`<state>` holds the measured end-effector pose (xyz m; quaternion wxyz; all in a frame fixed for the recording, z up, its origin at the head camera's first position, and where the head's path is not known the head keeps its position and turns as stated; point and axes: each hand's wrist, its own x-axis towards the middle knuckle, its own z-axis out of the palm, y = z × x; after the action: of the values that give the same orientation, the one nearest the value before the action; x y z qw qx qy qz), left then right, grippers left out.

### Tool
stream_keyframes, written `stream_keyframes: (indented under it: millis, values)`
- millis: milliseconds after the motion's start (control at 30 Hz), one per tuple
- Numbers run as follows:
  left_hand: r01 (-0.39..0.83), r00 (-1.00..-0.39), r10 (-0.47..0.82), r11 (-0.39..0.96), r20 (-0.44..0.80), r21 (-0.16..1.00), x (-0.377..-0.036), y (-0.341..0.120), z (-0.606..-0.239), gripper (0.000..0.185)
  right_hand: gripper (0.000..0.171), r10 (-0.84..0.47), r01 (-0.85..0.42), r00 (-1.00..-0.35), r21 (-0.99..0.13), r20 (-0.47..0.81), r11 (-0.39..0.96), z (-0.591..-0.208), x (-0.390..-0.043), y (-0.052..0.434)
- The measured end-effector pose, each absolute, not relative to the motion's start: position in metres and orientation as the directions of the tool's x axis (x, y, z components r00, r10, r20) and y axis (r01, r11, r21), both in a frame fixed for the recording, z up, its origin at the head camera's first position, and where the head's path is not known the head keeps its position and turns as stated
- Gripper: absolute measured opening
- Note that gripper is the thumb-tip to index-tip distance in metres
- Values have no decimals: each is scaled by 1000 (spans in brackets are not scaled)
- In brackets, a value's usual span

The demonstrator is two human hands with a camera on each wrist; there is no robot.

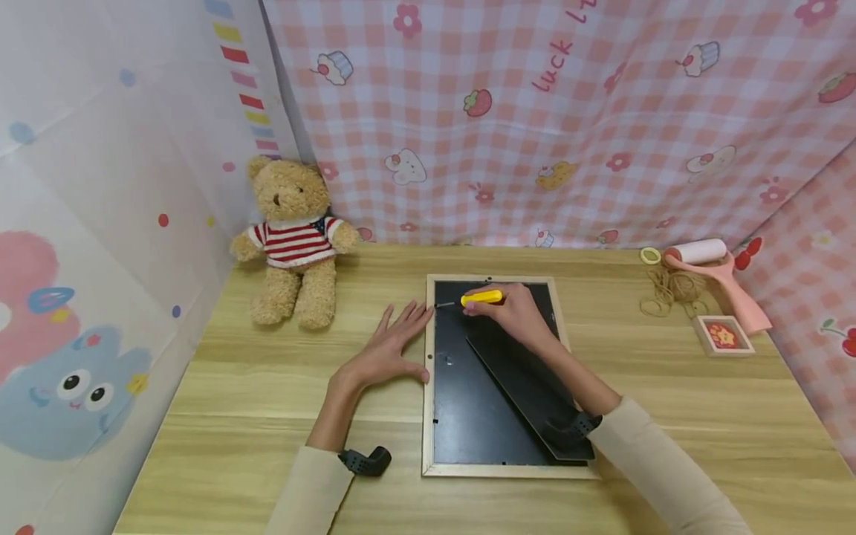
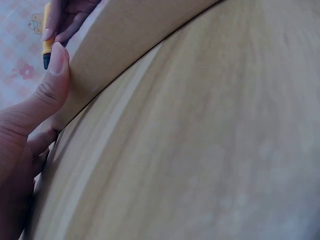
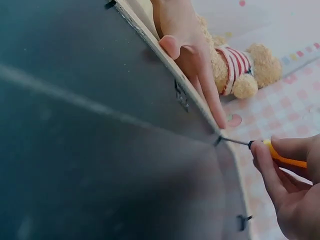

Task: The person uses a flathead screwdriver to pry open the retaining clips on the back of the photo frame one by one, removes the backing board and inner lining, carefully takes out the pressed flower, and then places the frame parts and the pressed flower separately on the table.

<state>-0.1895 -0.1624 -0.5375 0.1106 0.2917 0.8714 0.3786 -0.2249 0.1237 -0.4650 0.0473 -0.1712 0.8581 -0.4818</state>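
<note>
A wooden picture frame [image 1: 427, 416] lies face down on the table, its black backing board [image 1: 468, 401] up, with a black stand flap [image 1: 528, 394] across it. My right hand [image 1: 511, 308] grips a small yellow-handled screwdriver [image 1: 481, 298]; its tip touches a metal tab at the frame's top left corner [image 3: 218, 140]. The screwdriver [image 3: 280, 157] shows clearly in the right wrist view. My left hand [image 1: 394, 342] lies flat on the table with straight fingers, its thumb [image 2: 52, 75] pressed against the frame's left edge [image 2: 115, 45].
A teddy bear [image 1: 294, 241] in a striped shirt sits at the back left. At the back right are a pink lint roller [image 1: 718, 271], a tangle of twine [image 1: 672, 290], a tape ring [image 1: 650, 255] and a small framed picture [image 1: 722, 334]. Fabric walls enclose the table.
</note>
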Motion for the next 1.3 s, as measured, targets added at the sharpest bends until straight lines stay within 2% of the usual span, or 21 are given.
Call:
stream_keyframes:
  millis: [167,367,467,633,767,867,1300]
  values:
    - [426,-805,592,536,35,729,-190,-164,-537,137,22,-408,-379,-899,-744,156,550,-450,-225,109]
    - [435,-805,591,531,50,727,-192,-163,-542,140,21,-435,-400,-889,-703,142,588,-437,-224,99]
    - [440,-804,592,530,55,725,-192,-163,-543,142,23,-404,-340,-908,-756,109,559,-443,-225,107]
    - [437,-803,595,546,37,715,-190,-162,-535,131,28,-357,-135,-934,-919,-8,371,-465,-233,127]
    - [436,-800,598,530,44,728,-188,-162,-532,131,29,-365,-53,-930,-965,-46,257,-474,-235,132]
    - [437,-799,599,518,53,735,-189,-163,-537,137,28,-365,-75,-930,-957,-34,279,-475,-236,131]
    - [450,-803,593,533,63,717,-192,-163,-547,140,18,-435,-285,-898,-836,63,468,-452,-242,109]
